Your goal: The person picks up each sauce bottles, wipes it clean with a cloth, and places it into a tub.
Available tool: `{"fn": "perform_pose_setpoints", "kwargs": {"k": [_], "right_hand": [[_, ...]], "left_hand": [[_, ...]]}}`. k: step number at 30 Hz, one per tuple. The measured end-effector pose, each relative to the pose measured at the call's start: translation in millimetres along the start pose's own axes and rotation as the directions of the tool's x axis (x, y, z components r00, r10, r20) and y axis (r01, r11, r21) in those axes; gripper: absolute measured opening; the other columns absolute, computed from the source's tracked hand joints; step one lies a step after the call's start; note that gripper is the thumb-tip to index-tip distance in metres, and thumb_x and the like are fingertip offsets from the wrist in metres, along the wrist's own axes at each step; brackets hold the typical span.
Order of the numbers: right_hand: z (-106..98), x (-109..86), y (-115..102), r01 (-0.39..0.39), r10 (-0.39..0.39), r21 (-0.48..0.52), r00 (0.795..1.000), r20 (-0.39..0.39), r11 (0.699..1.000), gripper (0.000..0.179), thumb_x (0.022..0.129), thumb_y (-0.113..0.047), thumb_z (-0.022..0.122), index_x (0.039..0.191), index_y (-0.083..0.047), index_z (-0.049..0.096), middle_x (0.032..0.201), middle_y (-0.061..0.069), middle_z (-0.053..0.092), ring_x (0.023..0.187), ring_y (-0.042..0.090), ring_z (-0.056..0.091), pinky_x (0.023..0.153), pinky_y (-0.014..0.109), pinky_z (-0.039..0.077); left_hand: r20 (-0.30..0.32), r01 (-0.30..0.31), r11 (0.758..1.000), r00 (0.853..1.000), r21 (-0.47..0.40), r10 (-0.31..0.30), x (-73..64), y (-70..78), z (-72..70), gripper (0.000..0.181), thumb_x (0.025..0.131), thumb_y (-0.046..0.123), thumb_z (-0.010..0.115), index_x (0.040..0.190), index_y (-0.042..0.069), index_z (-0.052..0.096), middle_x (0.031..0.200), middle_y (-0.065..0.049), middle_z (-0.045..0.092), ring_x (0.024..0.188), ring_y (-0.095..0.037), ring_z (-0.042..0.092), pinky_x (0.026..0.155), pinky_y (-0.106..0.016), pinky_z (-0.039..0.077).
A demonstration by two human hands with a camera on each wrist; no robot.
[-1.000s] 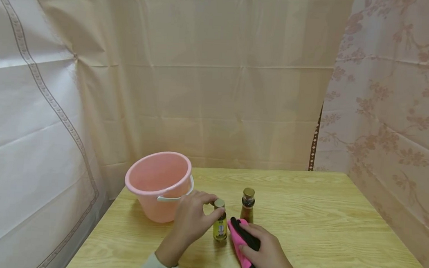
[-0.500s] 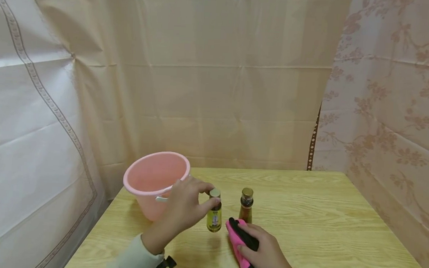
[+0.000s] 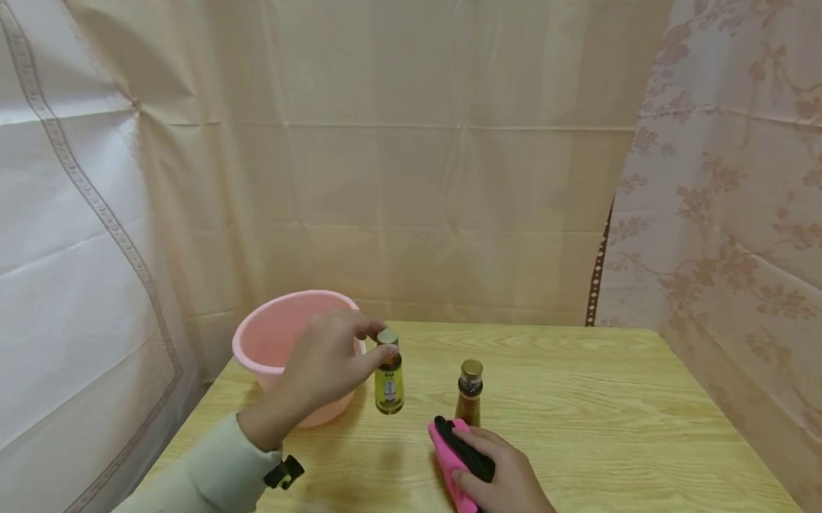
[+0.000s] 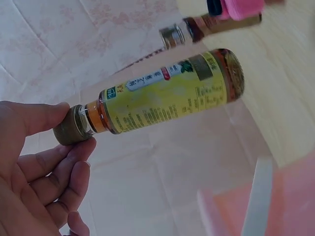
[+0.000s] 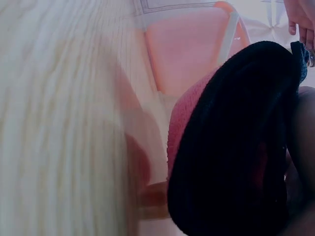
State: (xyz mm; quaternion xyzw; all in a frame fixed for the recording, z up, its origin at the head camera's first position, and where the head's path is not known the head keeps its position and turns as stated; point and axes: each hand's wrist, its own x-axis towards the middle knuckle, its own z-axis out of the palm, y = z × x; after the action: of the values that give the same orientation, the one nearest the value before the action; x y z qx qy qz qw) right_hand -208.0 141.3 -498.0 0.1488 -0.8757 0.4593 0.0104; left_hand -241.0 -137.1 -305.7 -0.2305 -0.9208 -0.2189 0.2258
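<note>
My left hand (image 3: 334,358) pinches the gold cap of a small glass bottle (image 4: 170,91) with a yellow-green label. The bottle hangs upright above the table, just right of the pink bucket (image 3: 323,416). My right hand (image 3: 506,482) grips a pink and black soft fabric thing (image 3: 456,471) low over the table; its exact kind is unclear. Directly beyond it a second gold-capped bottle (image 3: 469,389) with brown contents stands upright, its lower part hidden by the fabric thing. In the right wrist view the black side of the fabric thing fills much of the picture.
The bucket stands at the table's far left, with a white handle (image 4: 258,201) on its near right side, partly hidden by my left hand in the head view. Beige curtain (image 3: 423,171) hangs behind the wooden table (image 3: 626,442); patterned cloths hang at both sides.
My left hand has lifted the yellow-labelled bottle off the table and carried it up and left towards the bucket. My right hand and the fabric thing stay almost where they were.
</note>
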Motion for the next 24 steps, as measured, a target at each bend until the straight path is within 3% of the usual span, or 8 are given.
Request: {"fn": "perform_pose_setpoints", "kwargs": {"k": [4, 8, 10, 18, 24], "right_hand": [[0.6, -0.6, 0.1, 0.007, -0.007, 0.009, 1.000, -0.006, 1.000, 0.052, 0.091, -0.043, 0.078, 0.140, -0.035, 0.064, 0.151, 0.007, 0.056, 0.129, 0.031, 0.058, 0.082, 0.026, 0.053], [-0.4, -0.9, 0.4, 0.001, -0.002, -0.004, 1.000, -0.011, 1.000, 0.052, 0.091, -0.044, 0.078, 0.141, -0.036, 0.063, 0.151, 0.005, 0.056, 0.130, 0.032, 0.058, 0.085, 0.030, 0.054], [-1.0, -0.7, 0.3, -0.001, 0.001, -0.016, 1.000, -0.016, 1.000, 0.053, 0.090, -0.044, 0.078, 0.141, -0.037, 0.063, 0.151, 0.004, 0.056, 0.132, 0.032, 0.057, 0.086, 0.033, 0.054], [0.2, 0.7, 1.5, 0.006, -0.006, -0.015, 1.000, -0.006, 1.000, 0.053, 0.091, -0.046, 0.077, 0.141, -0.040, 0.061, 0.152, 0.003, 0.056, 0.137, 0.034, 0.054, 0.095, 0.044, 0.055], [0.7, -0.7, 2.5, 0.005, -0.005, -0.013, 1.000, -0.003, 1.000, 0.053, 0.091, -0.048, 0.076, 0.141, -0.042, 0.060, 0.150, 0.003, 0.057, 0.139, 0.035, 0.053, 0.102, 0.056, 0.050]], "left_hand": [[0.029, 0.022, 1.000, 0.999, 0.011, -0.022, 8.8, -4.6, -15.5, 0.011, 0.089, 0.039, 0.080, 0.094, 0.029, 0.080, 0.086, 0.013, 0.069, 0.069, -0.012, 0.048, 0.058, -0.029, 0.037], [0.041, 0.048, 0.999, 0.998, -0.003, -0.048, 20.6, -8.5, -30.4, 0.011, 0.090, 0.039, 0.079, 0.093, 0.029, 0.081, 0.095, 0.012, 0.074, 0.089, -0.016, 0.063, 0.073, -0.035, 0.050], [0.042, 0.055, 0.999, 0.998, 0.000, -0.055, 27.4, -10.9, -37.8, 0.012, 0.090, 0.040, 0.079, 0.093, 0.029, 0.082, 0.095, 0.012, 0.076, 0.091, -0.018, 0.067, 0.075, -0.038, 0.052], [0.098, 0.137, 0.991, 0.986, -0.003, -0.136, 53.4, -22.4, -64.0, 0.021, 0.093, 0.040, 0.075, 0.101, 0.022, 0.081, 0.096, 0.006, 0.077, 0.100, -0.022, 0.070, 0.082, -0.043, 0.055], [0.108, 0.145, 0.989, 0.983, 0.015, -0.146, 71.3, -28.4, -80.1, 0.018, 0.094, 0.037, 0.074, 0.094, 0.020, 0.080, 0.091, 0.004, 0.076, 0.089, -0.021, 0.067, 0.069, -0.038, 0.052]]}}
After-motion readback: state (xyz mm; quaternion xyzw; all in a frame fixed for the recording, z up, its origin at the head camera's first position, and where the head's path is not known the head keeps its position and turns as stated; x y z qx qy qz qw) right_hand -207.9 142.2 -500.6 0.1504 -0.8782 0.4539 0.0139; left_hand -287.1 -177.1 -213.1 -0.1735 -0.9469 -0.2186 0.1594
